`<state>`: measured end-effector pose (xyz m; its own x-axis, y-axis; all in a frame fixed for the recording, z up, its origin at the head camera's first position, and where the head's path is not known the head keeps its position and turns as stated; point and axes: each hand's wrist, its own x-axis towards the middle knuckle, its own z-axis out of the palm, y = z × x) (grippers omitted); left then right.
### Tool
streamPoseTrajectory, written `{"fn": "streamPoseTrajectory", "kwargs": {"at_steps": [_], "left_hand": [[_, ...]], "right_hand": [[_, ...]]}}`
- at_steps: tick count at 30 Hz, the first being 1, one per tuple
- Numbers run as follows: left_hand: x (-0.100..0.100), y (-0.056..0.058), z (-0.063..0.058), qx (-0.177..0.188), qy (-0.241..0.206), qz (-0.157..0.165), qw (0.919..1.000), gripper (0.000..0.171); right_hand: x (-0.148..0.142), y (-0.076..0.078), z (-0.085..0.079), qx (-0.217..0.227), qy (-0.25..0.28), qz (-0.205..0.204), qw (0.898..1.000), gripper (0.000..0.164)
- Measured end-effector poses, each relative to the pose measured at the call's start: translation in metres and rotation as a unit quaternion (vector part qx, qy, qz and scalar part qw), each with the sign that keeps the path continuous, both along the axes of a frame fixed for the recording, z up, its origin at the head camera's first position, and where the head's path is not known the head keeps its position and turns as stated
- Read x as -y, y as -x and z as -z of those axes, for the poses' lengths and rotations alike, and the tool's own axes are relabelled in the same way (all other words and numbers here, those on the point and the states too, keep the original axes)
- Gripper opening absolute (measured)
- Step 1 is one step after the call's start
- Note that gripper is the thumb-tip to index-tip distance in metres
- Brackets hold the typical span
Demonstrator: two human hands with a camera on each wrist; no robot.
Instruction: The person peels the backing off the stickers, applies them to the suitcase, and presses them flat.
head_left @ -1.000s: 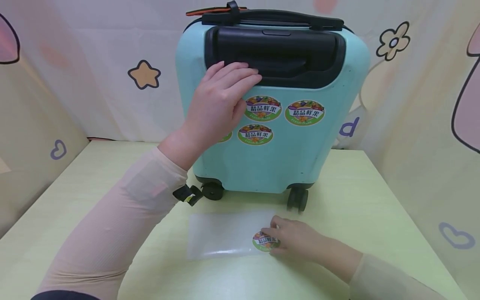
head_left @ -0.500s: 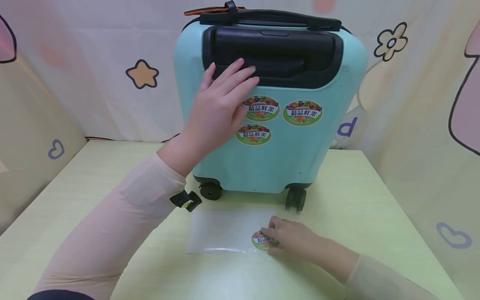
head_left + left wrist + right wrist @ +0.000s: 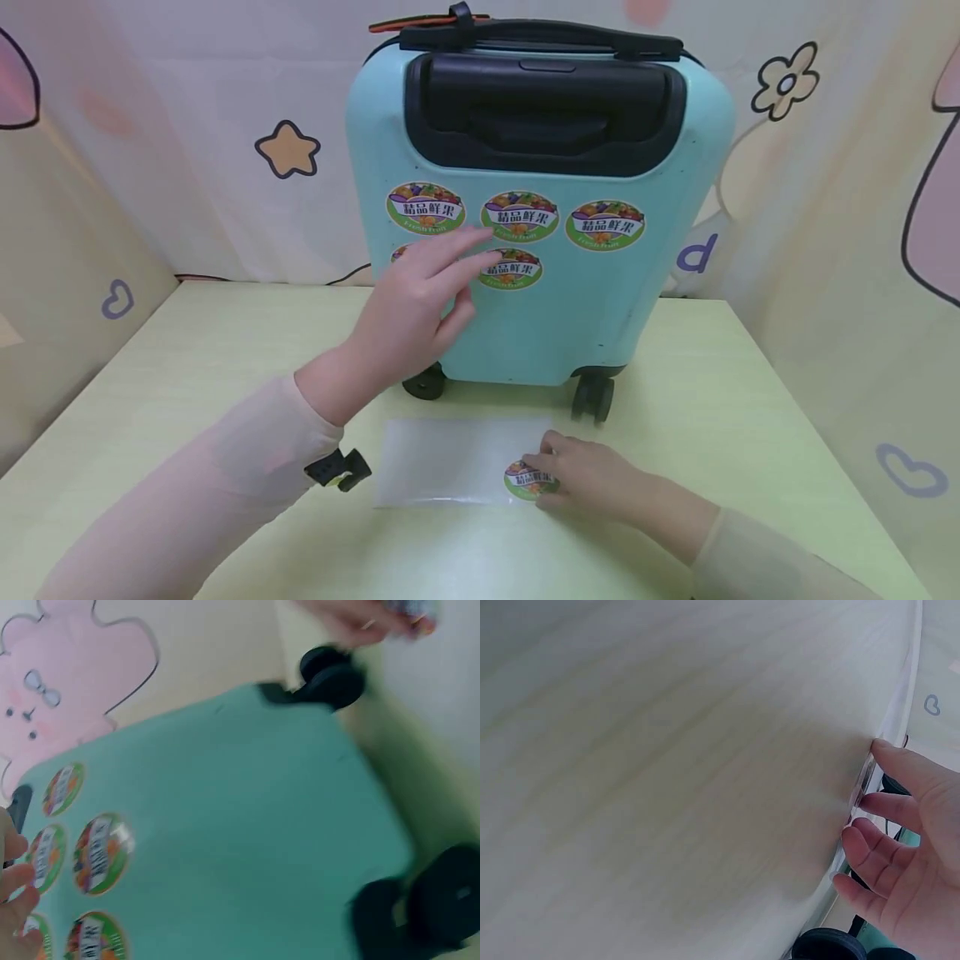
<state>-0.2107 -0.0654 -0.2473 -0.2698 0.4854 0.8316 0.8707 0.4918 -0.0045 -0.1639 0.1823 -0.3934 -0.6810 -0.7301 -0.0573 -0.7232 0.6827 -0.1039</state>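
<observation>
A light-blue suitcase [image 3: 540, 325] stands upright on the table with several oval fruit stickers on its front. One sticker [image 3: 425, 208] is at the upper left, another sticker [image 3: 605, 226] at the right. My left hand [image 3: 408, 312] is in front of the lower row, its fingers loosely extended and partly covering a sticker; contact is unclear. In the left wrist view its fingers [image 3: 15, 900] show at the edge. My right hand [image 3: 592, 475] touches the translucent sheet [image 3: 450, 462] around a loose-looking oval sticker [image 3: 525, 479], thumb and forefinger apart.
Black wheels [image 3: 592, 398] support the suitcase just behind the sheet. A recessed black handle panel [image 3: 547, 117] fills its top front. The pale green table [image 3: 735, 417] meets printed cloth walls [image 3: 187, 125] on the left, back and right.
My left hand has come down from the black handle panel to the sticker rows, uncovering the upper-left sticker. My right hand stays at the sheet, which has flattened slightly.
</observation>
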Motion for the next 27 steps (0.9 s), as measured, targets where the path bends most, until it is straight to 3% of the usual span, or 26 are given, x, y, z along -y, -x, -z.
{"fn": "streamPoseTrajectory", "kwargs": {"at_steps": [8, 13, 22, 25, 27], "left_hand": [[0.006, -0.020, 0.048, 0.107, 0.031, 0.014, 0.9936, 0.034], [0.007, -0.031, 0.072, 0.204, 0.046, 0.013, 0.9778, 0.034], [0.006, -0.045, 0.109, 0.345, 0.097, 0.013, 0.9336, 0.030], [0.006, -0.047, 0.121, 0.404, 0.097, 0.027, 0.9094, 0.030], [0.005, -0.048, 0.129, 0.451, 0.092, 0.039, 0.8868, 0.031]], "right_hand": [[0.000, 0.000, 0.000, -0.003, -0.002, -0.001, 1.000, 0.048], [-0.001, 0.001, 0.001, -0.012, 0.000, -0.006, 1.000, 0.050], [0.001, 0.000, 0.001, -0.011, 0.004, -0.006, 1.000, 0.048], [0.002, 0.000, 0.001, -0.010, 0.003, -0.004, 1.000, 0.048], [0.002, 0.001, 0.002, -0.007, 0.002, -0.002, 1.000, 0.048]]}}
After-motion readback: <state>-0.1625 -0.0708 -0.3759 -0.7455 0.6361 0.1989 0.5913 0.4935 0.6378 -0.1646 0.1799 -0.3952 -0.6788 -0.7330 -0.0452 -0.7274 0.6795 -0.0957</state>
